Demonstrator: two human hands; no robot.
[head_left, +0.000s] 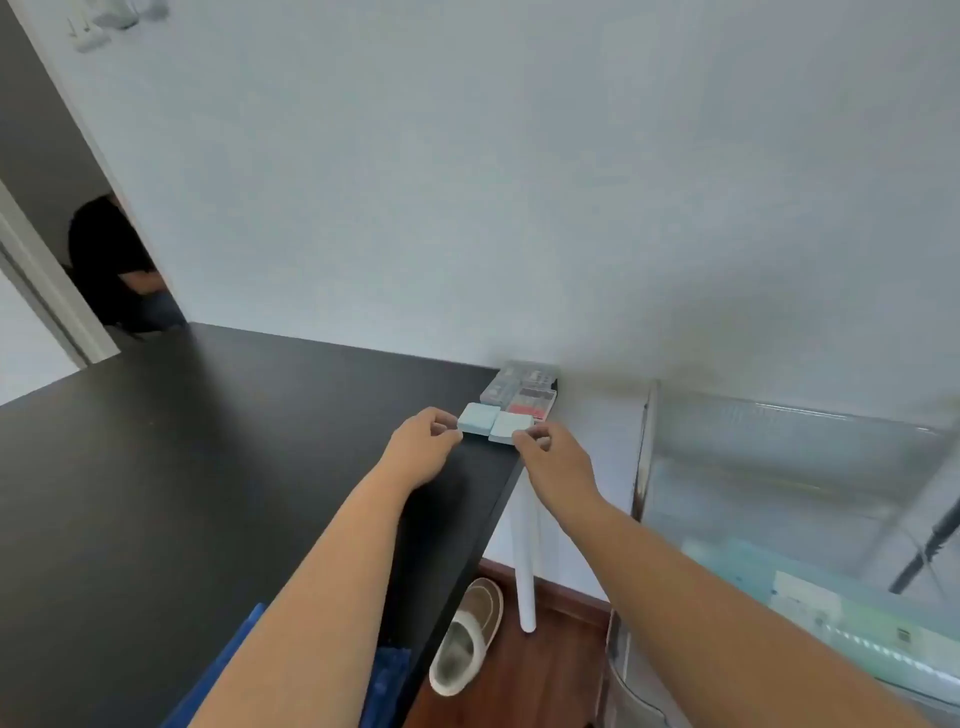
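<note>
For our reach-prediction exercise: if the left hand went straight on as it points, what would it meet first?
Probably the light blue rectangular box just beyond the left hand on the black table; they may already touch.

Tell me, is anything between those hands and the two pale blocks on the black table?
Nothing visible. The left hand is right at the blue block, the right hand at the white block. The clear cases lie behind them, by the wall.

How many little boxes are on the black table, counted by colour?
Light blue box: 1
Pale whitish box: 1
Clear cases behind them, blurry: 2
Total: 4
</note>
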